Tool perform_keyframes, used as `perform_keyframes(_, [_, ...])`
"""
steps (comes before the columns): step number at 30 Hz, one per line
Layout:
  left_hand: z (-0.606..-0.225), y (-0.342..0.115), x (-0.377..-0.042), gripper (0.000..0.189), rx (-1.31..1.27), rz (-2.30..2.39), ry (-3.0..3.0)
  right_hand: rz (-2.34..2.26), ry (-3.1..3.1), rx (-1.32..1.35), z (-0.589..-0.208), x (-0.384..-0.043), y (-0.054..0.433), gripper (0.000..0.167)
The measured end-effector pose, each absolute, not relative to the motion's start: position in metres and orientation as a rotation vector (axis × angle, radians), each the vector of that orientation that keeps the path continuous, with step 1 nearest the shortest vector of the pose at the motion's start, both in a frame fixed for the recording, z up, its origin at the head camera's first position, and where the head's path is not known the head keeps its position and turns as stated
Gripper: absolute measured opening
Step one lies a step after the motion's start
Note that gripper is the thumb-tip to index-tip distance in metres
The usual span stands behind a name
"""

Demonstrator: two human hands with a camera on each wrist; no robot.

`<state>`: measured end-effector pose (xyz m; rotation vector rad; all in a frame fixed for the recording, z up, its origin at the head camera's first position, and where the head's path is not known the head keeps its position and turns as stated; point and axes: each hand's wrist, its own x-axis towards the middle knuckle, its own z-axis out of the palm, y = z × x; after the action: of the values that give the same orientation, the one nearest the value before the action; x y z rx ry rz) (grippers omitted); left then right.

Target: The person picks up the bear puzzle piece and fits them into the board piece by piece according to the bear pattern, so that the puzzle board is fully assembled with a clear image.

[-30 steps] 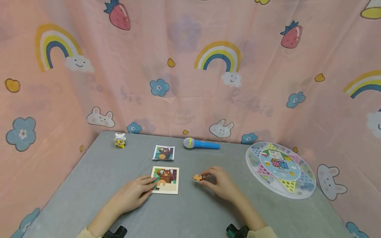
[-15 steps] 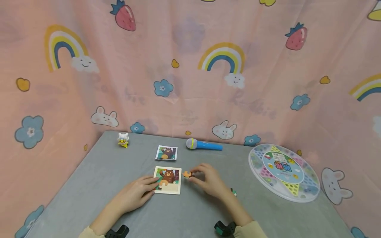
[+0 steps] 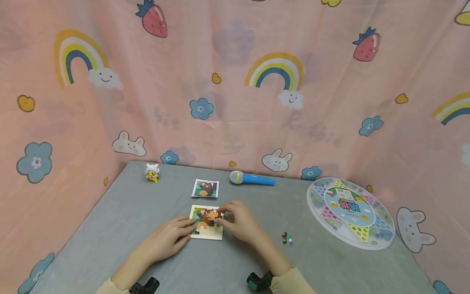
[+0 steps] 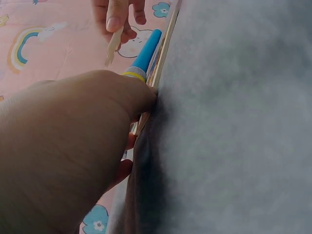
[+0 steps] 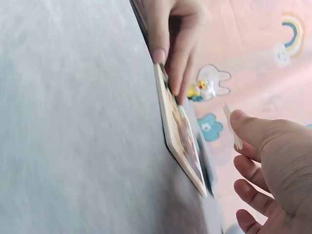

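Observation:
A wooden jigsaw board (image 3: 213,233) with a brown bear picture lies in front of me, bare wood showing along its lower part. My left hand (image 3: 169,240) rests on its left side, straight fingers on the picture and thumb at the edge. Between thumb and forefinger, my right hand (image 3: 240,222) pinches a jigsaw piece (image 3: 212,214) over the board's upper right. The right wrist view shows this thin piece (image 5: 233,127) edge-on, held up off the board. Another jigsaw piece (image 3: 287,239), brown and green, lies on the table to the right of my right forearm.
Behind the board lies a small bear picture card (image 3: 205,189). A blue toy microphone (image 3: 257,179) is at the back, with a small white-and-yellow figurine (image 3: 152,173) at the back left. A large round game board (image 3: 349,212) occupies the table's right side.
My right hand has carried the jigsaw piece leftward from beside the board to over it. The loose piece, hidden by the arm at first, now shows fully. My left hand stays on the board.

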<state>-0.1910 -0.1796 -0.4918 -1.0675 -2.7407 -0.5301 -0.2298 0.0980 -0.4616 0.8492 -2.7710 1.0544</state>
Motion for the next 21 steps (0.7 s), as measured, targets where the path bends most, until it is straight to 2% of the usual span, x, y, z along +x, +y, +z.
perform_keyframes(21, [-0.490, -0.180, -0.190, 0.035, -1.085, -0.543, -2.716, 1.067, -2.764, 1.010, -0.491, -0.221, 0.086, 0.026])
